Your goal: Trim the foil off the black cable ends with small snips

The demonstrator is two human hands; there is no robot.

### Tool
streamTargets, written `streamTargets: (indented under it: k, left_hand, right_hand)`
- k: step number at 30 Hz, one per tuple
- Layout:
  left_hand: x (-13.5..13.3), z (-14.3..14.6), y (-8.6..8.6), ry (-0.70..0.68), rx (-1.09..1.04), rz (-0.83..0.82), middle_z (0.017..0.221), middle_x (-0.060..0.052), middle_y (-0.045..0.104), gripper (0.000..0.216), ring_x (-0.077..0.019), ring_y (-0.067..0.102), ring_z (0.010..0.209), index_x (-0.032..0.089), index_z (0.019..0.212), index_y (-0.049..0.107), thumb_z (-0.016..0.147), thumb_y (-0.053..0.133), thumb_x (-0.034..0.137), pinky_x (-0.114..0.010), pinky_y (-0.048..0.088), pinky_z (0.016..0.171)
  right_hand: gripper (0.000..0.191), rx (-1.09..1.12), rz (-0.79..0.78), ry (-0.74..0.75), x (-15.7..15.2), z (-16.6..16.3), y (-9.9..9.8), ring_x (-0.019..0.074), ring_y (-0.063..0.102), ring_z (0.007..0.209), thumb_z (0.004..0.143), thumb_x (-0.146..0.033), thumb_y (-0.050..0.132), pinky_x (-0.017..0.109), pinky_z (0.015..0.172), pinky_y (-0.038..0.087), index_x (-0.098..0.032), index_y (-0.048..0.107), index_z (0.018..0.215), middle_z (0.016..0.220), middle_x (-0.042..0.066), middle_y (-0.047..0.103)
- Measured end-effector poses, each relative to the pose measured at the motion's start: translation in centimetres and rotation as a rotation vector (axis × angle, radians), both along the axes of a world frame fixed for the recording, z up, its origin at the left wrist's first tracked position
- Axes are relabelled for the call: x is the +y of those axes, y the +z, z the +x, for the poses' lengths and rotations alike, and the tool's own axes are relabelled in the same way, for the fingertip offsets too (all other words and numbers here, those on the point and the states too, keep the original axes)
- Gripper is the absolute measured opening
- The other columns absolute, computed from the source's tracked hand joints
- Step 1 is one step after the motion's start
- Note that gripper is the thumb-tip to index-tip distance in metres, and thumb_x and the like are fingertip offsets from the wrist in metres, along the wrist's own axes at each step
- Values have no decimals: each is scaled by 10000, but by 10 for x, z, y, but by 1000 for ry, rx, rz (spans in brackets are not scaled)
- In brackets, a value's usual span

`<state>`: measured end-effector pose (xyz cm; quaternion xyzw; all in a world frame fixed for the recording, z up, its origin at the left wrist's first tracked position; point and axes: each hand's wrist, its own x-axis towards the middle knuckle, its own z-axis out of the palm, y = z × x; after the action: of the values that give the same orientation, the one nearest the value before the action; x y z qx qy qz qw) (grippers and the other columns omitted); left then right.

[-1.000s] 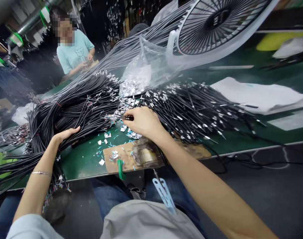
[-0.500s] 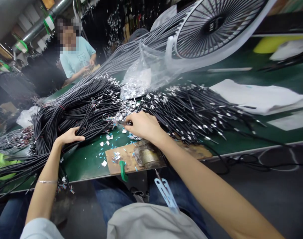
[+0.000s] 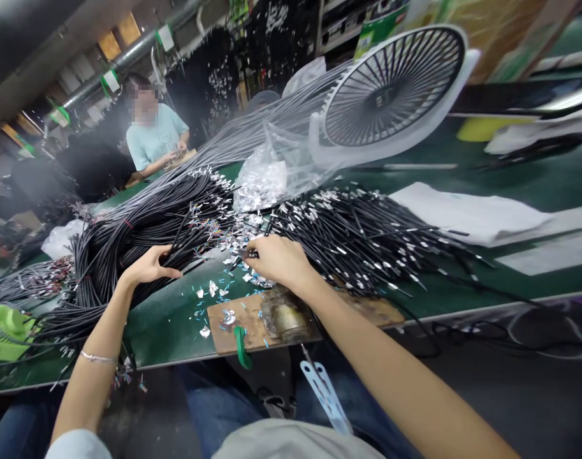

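Observation:
At the front of a big bundle of black cables (image 3: 123, 223) is my left hand (image 3: 151, 266), its thumb spread away from the fingers and nothing clearly gripped. My right hand (image 3: 280, 260) is closed around a small dark tool (image 3: 249, 254), mostly hidden by the fingers, so its exact kind does not show. Under and ahead of that tool lie foil scraps (image 3: 233, 239) and bits of blue wire. Just right of this hand a wide pile of cut black cables (image 3: 352, 236) with silvery foil ends covers the table.
A wooden board (image 3: 233, 319) with a green clamp (image 3: 241, 347) sits at the table's front edge. Behind are a plastic bag (image 3: 266, 175), a white fan (image 3: 391, 95) and white cloth (image 3: 472, 213). A light green device (image 3: 6, 335) stands left. Across the table a person (image 3: 157, 134) works.
The camera view has shifted, so the scene sits lower. My left hand has moved slightly right along the cables, thumb still apart. My right hand stays closed near the foil scraps.

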<state>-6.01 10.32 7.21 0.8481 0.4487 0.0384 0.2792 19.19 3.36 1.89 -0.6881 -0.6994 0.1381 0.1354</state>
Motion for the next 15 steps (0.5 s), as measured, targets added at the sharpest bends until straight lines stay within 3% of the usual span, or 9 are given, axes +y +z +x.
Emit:
streamTargets:
  k: [10, 15]
  left_hand:
    - [-14, -5, 1, 33, -94, -124, 748, -15, 680, 385, -193, 596, 731, 130, 920, 655, 657, 688, 410, -287, 471, 699]
    - [-17, -4, 7, 42, -118, -200, 745, -25, 679, 361, -184, 599, 695, 134, 864, 649, 641, 678, 416, -290, 482, 674]
  right_hand:
    - [282, -13, -36, 39, 0, -2, -2, 284, 647, 984, 808, -255, 526, 327, 726, 459, -184, 708, 1012, 1019, 160, 698]
    - [292, -8, -35, 57, 0, -3, -2, 299, 649, 980, 806, -242, 516, 346, 733, 461, -171, 709, 1013, 1015, 174, 697]
